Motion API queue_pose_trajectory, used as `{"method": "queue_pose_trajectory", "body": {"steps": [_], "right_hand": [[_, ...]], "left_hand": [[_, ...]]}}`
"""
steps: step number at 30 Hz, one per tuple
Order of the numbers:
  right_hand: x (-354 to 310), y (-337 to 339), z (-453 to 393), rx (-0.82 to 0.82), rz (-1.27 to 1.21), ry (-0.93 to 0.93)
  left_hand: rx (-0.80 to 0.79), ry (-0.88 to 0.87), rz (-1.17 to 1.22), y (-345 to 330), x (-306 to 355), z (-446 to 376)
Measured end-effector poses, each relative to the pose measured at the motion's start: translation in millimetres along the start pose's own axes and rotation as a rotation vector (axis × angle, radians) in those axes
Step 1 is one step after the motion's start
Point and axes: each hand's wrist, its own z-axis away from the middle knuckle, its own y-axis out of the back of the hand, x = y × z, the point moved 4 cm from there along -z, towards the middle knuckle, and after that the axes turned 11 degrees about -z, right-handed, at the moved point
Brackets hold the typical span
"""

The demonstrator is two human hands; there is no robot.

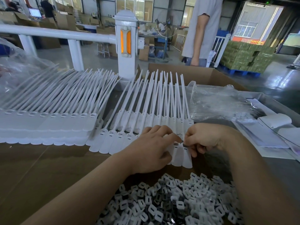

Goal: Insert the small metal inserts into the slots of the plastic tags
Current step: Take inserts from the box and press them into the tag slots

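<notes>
**Insert held at the slot of the rightmost tag in the working row**

The right hand was found pinching a small dark metal insert between thumb and forefinger, its other fingers curled under. The insert sat at the head end of the rightmost plastic tag in the near row of tags, touching or just above that tag's slot; whether it had seated could not be told, the fingertips covering most of it.

The left hand lay palm-down across the neighbouring tags, fingers bent over their heads and holding them flat against the cardboard-covered desk. Its fingertips were just beside the right hand's pinch.

The governing relation: the tag's long axis ran away from the person, flat label end nearest, strap pointing far. The slot lay directly beneath the right hand's fingertips, so that hand was the nearer; in my judgement the coming move is a short downward press.

Four tags to the left in the same row showed dark slots, apparently fitted. A stacked batch of tags lay further left. The supply pile of inserts sat between the forearms, near the desk's front edge.
</notes>
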Motion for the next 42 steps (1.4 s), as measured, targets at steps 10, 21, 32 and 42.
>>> {"method": "queue_pose_trajectory", "body": {"steps": [10, 21, 32, 42], "right_hand": [[12, 0, 5, -0.038, -0.254, 0.075], [17, 3, 6, 0.050, -0.447, 0.047], [21, 5, 0, 0.091, -0.443, 0.039], [21, 5, 3, 0.093, -0.431, 0.044]], "left_hand": [[-0.055, 0.014, -0.025, -10, 5, -3], [-0.073, -0.006, -0.119, -5, 10, -5], [-0.176, 0.031, 0.314, 14, -6, 1], [-0.205, -0.164, 0.374, 15, 44, 0]]}}
